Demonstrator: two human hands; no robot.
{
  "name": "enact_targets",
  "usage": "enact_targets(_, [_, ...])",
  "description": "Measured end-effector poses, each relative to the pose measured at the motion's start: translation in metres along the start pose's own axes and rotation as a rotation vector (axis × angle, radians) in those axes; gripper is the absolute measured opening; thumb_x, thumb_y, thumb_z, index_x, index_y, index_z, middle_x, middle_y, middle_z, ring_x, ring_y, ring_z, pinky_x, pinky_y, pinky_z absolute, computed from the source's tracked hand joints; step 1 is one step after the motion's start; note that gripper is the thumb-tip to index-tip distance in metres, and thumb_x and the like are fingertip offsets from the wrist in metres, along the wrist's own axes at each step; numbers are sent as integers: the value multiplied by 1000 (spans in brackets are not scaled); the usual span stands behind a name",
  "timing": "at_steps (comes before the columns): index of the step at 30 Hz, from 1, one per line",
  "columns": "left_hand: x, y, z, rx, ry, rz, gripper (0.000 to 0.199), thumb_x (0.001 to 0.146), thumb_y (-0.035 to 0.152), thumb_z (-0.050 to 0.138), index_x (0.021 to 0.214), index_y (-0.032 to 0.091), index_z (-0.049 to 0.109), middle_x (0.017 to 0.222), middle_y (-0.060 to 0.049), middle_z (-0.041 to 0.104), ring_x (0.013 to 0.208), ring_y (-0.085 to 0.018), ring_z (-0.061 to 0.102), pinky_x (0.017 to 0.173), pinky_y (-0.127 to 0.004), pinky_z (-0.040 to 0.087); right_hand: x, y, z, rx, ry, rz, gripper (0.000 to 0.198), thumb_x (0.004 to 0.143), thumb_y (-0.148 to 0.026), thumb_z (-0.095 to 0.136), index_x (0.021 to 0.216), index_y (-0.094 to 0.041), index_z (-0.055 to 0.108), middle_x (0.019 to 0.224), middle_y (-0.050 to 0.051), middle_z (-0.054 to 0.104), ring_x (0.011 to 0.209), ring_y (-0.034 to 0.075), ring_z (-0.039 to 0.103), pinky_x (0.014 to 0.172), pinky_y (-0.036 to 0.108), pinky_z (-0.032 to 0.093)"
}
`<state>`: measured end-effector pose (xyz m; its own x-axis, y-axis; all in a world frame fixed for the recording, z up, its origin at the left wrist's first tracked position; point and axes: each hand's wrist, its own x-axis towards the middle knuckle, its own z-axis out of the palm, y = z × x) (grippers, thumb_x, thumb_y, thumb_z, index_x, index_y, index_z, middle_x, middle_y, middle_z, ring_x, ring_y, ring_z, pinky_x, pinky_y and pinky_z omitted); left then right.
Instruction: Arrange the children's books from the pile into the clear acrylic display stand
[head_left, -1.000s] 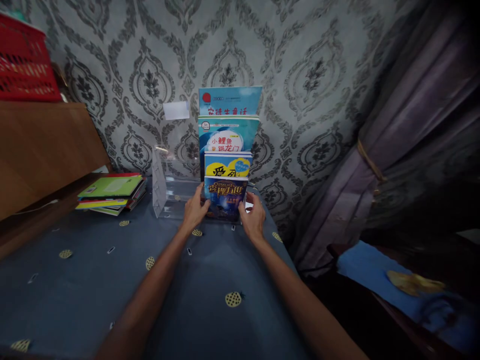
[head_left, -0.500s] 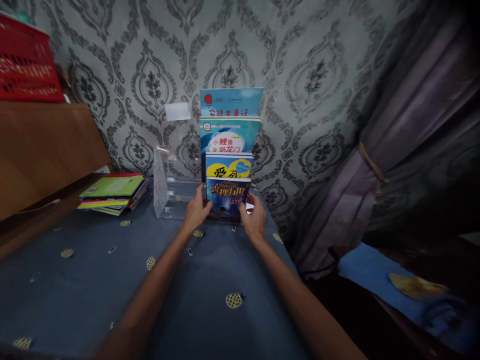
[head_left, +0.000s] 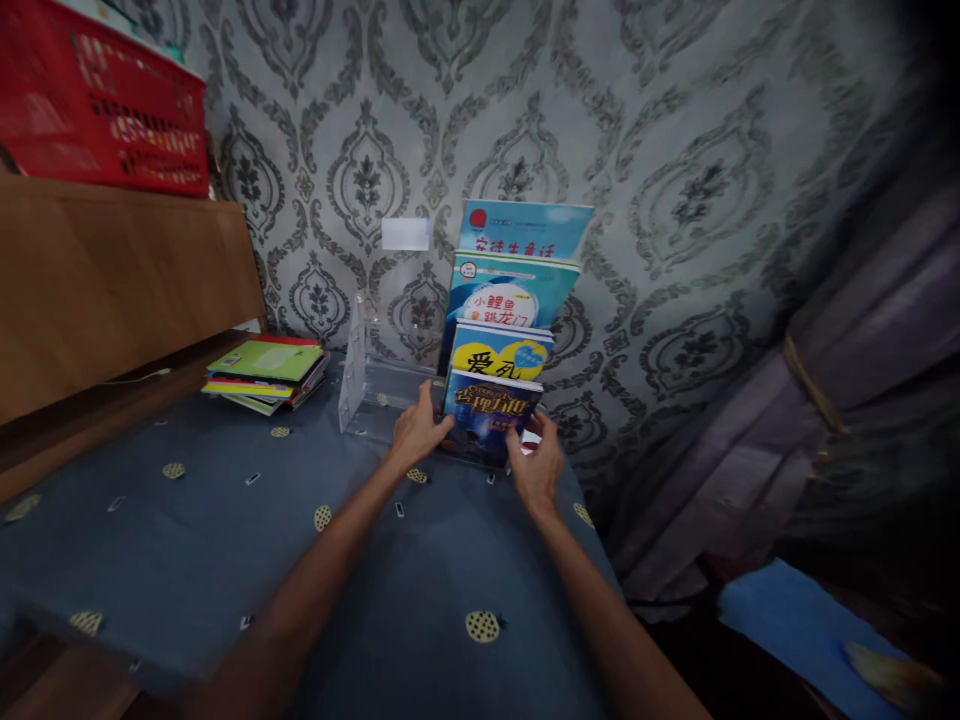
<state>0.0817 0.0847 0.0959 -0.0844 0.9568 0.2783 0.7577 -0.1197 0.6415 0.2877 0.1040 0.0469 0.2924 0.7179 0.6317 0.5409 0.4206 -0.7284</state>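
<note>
A dark blue book (head_left: pixel 491 415) with gold lettering stands in the lowest front tier of a clear acrylic stepped book rack (head_left: pixel 357 375). My left hand (head_left: pixel 421 432) grips its left edge, thumb at the front. On the right edge, my right hand (head_left: pixel 537 462) holds it the same way, with the fingers partly hidden behind. Rising behind it in steps are a blue-and-yellow book (head_left: pixel 502 350), a teal book (head_left: pixel 517 290) and a light blue book (head_left: pixel 529 225). The rack's left part holds no books.
A pile of books (head_left: pixel 264 370) lies left of the rack on the blue tablecloth (head_left: pixel 315 590). Further left, a red basket (head_left: pixel 142 130) sits on a wooden cabinet (head_left: pixel 127 290). Patterned wallpaper (head_left: pixel 367 170) stands behind, and a tied curtain (head_left: pixel 750 450) hangs at right.
The view has swung left, so the scene sits further right and tilts slightly. Both hands keep their places at the dark blue book's sides.
</note>
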Motion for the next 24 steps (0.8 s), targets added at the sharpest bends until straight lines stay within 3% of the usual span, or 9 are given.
enact_targets(9, [-7,-4,-12,58,-47,21,83,91,43,58,158,14,20,115,-13,74,111,-33,69,93,-42,53,-8,-4,-3,11,-21,24,64,82,-52,61,135,-17,52,122,19,70,104,30,68,81,44,57])
enact_targets(14, [-9,-8,-12,47,-54,57,81,92,43,57,158,15,20,117,-13,73,112,-33,69,94,-42,53,-13,-5,-5,-38,-21,75,69,80,-55,63,136,-17,52,121,18,71,87,28,70,84,48,56])
enact_targets(19, [-12,-13,-10,34,-59,89,81,91,46,57,157,17,20,117,-12,72,111,-31,69,95,-41,52,-17,-2,-11,-31,-44,54,68,79,-53,62,135,-17,53,120,18,71,100,30,70,91,49,55])
enact_targets(24, [-19,-25,-17,52,-20,172,74,91,41,58,155,21,27,122,-10,69,116,-29,65,100,-41,50,-28,0,-19,-28,-60,92,72,79,-57,61,137,-17,49,120,19,69,99,30,70,85,47,57])
